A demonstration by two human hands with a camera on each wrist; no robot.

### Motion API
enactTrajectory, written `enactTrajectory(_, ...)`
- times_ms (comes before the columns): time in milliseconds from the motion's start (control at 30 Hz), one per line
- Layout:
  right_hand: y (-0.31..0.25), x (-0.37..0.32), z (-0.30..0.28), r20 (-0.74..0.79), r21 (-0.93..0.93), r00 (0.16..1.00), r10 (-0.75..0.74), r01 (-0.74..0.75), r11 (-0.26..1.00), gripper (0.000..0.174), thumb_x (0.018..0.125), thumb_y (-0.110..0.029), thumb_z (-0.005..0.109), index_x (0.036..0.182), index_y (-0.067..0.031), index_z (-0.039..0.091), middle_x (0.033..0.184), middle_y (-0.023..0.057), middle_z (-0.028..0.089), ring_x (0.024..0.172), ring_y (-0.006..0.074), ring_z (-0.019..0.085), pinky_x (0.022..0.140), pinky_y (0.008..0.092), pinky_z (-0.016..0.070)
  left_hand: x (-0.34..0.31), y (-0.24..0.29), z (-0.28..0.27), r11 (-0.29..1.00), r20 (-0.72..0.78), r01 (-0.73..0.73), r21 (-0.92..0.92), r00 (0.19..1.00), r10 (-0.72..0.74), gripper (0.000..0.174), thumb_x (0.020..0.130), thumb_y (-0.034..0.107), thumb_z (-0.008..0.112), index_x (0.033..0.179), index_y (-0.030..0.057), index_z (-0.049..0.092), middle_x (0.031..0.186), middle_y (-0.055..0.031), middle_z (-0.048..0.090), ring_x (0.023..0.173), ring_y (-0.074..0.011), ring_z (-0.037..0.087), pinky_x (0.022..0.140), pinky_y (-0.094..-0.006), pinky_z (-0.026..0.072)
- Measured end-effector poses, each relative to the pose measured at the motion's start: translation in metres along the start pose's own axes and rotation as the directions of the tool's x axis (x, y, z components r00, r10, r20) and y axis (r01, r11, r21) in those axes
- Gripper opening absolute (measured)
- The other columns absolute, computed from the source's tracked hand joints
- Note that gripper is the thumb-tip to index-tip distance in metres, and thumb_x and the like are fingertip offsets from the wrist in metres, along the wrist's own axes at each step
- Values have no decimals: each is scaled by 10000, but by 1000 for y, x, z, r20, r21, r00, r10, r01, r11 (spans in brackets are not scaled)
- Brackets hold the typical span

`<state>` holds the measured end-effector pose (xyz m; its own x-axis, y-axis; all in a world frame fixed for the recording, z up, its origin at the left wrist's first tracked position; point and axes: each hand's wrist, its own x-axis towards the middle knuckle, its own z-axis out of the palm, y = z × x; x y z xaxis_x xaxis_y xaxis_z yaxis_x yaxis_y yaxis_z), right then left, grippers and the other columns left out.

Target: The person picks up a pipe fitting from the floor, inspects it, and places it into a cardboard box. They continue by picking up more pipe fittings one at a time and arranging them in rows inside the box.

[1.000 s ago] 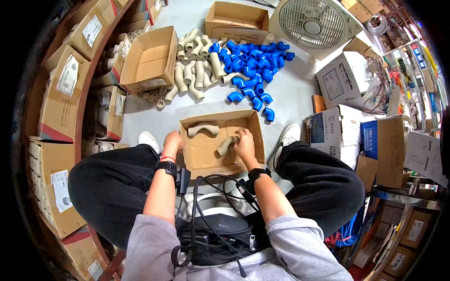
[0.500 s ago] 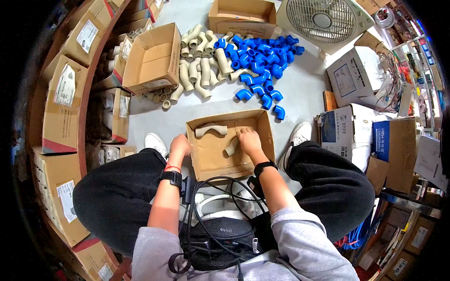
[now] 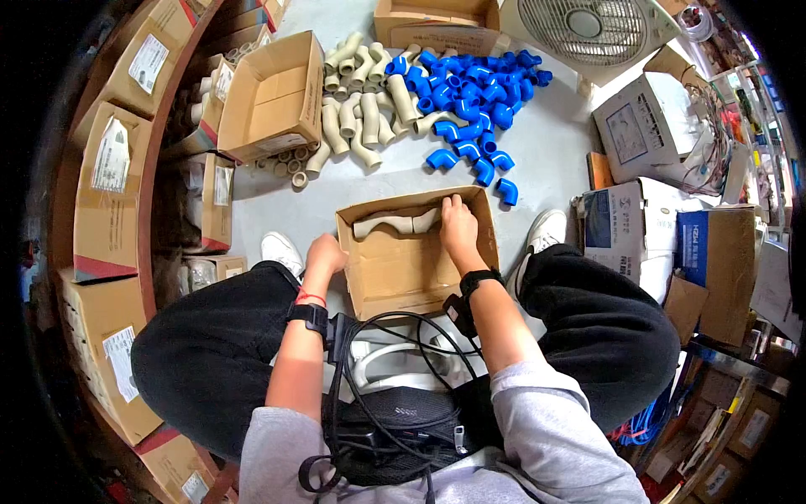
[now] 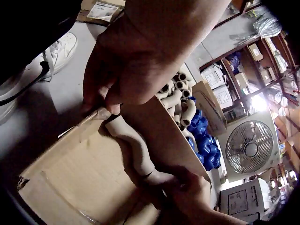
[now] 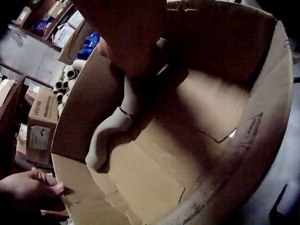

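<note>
An open cardboard box [image 3: 399, 269] lies on the floor between the person's feet. Inside, a beige curved pipe fitting [image 3: 382, 225] rests along the far wall. The right hand [image 3: 458, 228] holds a second beige pipe fitting [image 3: 426, 221] by its right part, which the fingers hide. The two fittings lie end to end, their ends meeting in the right wrist view, where the first fitting [image 5: 105, 136] shows its bend. At the box's left wall, the left hand [image 3: 326, 254] pinches the rim, its thumb on the inner side in the left wrist view.
Beyond the box lie a pile of beige pipe fittings [image 3: 365, 118] and a heap of blue elbow fittings [image 3: 483, 92]. Another open carton [image 3: 273, 101] stands left of them, and a box fan [image 3: 588, 34] at the back right. Cartons line both sides.
The right hand has moved the second fitting from the box's middle right to the far wall, in line with the first. The left hand stays at the left rim.
</note>
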<state>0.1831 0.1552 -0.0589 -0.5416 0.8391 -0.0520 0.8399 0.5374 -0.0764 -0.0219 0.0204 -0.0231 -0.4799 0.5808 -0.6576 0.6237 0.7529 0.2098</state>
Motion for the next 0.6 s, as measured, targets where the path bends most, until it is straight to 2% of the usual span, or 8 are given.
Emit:
enactTrajectory(100,0,4,5,45,50,998,35,-37,998,219,654,-26,547,859,-42,471,883,100,474,781,229,544,642,301,478,4,-5,7,999,-55,-21,42,998,23,252,618,233,629,730,7,615,755,-184,581,735,-315,566,667,-353,451)
enactTrajectory(200,2,4,11,35,141,998,59,-64,988,194,670,-10,514,857,-38,470,894,112,474,772,250,542,643,328,473,6,-6,8,996,-74,-50,77,996,56,253,622,243,624,720,9,616,745,-181,581,726,-313,567,664,-356,449)
enactTrajectory(300,1,1,14,-4,312,993,122,-114,943,173,673,8,489,839,-35,467,911,136,466,773,301,526,646,368,459,3,-3,2,998,-1,-56,23,998,56,300,596,214,620,760,-35,586,801,-227,562,790,-339,549,677,-376,448)
enactTrajectory(400,-3,-8,15,-244,525,952,187,-33,851,212,627,-25,540,828,-22,471,820,165,474,731,327,524,598,397,429,4,-2,0,999,12,-33,37,999,33,301,598,223,615,763,-27,588,798,-222,563,787,-339,549,676,-376,447)
enactTrajectory(500,-8,-23,16,-118,643,935,333,-184,743,151,618,-65,548,754,-24,497,685,161,504,662,319,535,567,385,422,6,-3,1,999,30,-34,8,999,34,302,599,225,614,760,-29,587,794,-225,562,788,-341,547,680,-376,447)
enactTrajectory(533,-10,-28,18,-20,685,926,376,-262,680,126,611,-108,562,676,-14,510,564,155,510,587,321,531,554,366,428,7,-3,1,999,23,-38,15,999,38,302,602,226,614,759,-31,587,796,-226,562,789,-341,547,683,-376,447)
enactTrajectory(600,-9,-32,25,172,686,888,426,-419,595,173,630,-146,591,680,10,533,562,137,537,542,256,541,546,337,432,8,-5,3,999,8,-43,31,999,43,302,606,226,614,757,-35,587,799,-229,561,791,-341,547,688,-375,447)
